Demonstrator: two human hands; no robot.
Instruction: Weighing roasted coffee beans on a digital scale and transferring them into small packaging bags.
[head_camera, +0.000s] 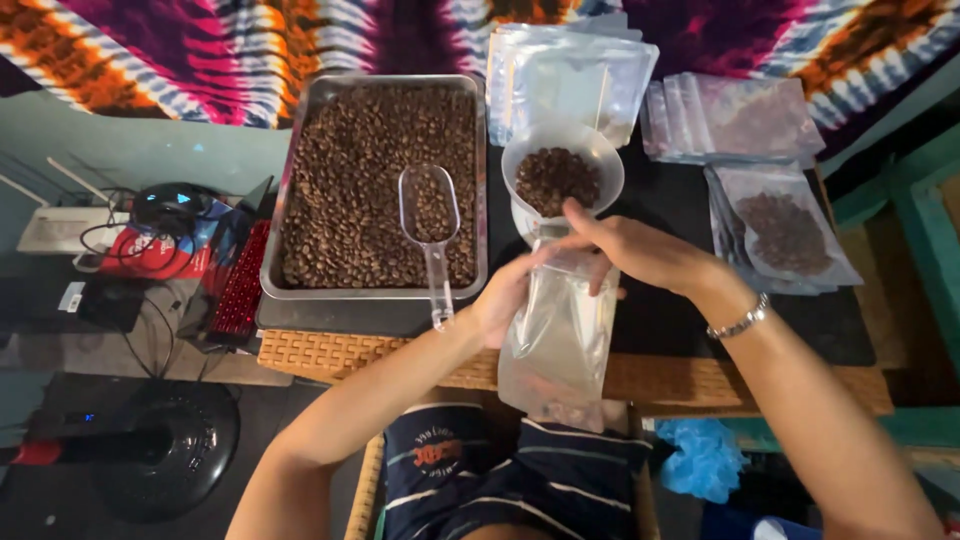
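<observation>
nearest you, your lap in a dark striped shirt (520, 480) shows below the bench (330, 355) edge, with a crumpled blue cloth (700, 458) just to your right and a black fan base (165, 450) on the floor to your left. over your lap hangs the clear plastic pouch (560, 340), upright, its bottom below the woven bench edge and a few beans lying in it. your left hand (505, 295) is clamped on the pouch's left upper edge; your right hand (630, 248), with a metal bracelet (738, 322) on the wrist, grips the top from the right, fingers closed over the opening. the two hands sit close together at the pouch mouth.

just above the hands stands a white funnel (562, 165) holding coffee beans, its spout meeting the top of the pouch. left of it a metal tray (300, 180) full of roasted beans rests on the bench, and a clear plastic scoop (430, 215) lies in the beans with its handle over the near rim, just beside your left hand.

to your right, on the dark mat, lie filled pouches (785, 232). farther back are stacks of empty pouches (570, 65), then a tie-dye cloth (200, 40) along the far side. a red keyboard (240, 285) and cables sit left of the tray.
</observation>
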